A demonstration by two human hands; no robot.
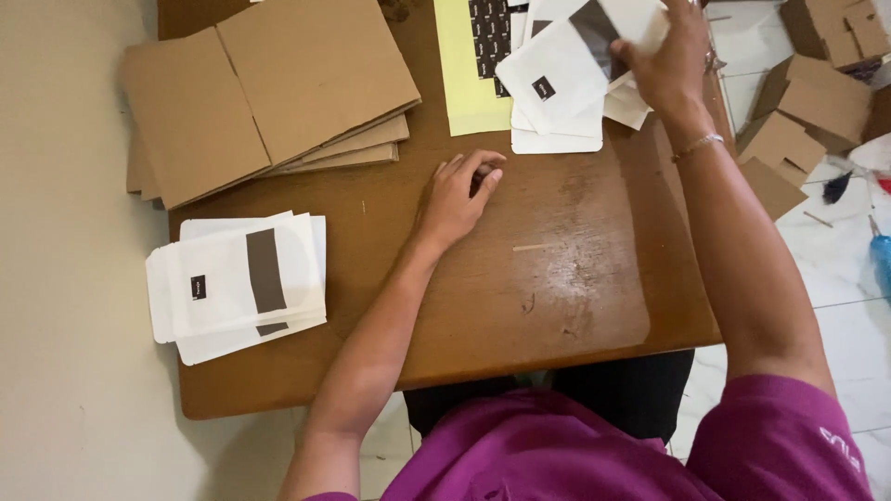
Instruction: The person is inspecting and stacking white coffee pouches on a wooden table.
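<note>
Head view, looking down on my wooden table (520,306). My right hand (664,60) is up at one o'clock, fingers closed around a white flat envelope with a dark panel (613,23), lifting it off the loose pile of white envelopes (557,102) that spreads beneath it at twelve o'clock. A thin bracelet (696,144) circles that wrist. My left hand (459,195) rests near the middle of the table, just under the pile; its fingers are curled narrow, tips drawn in toward the thumb, and they hold nothing I can make out, only touching the bare wood.

At twelve o'clock, just left of the pile, lies a pale yellow sheet (464,74) with a black printed strip (490,37) beside it. At ten o'clock sits a stack of flat brown cardboard sheets (269,88), overhanging the table's left edge. At eight o'clock a second, neater stack of white envelopes (237,283), each with a dark stripe and a small dark square, also juts past the edge. Well off to three o'clock, on the white tiled floor (835,306), lie more folded cardboard pieces (817,102).
</note>
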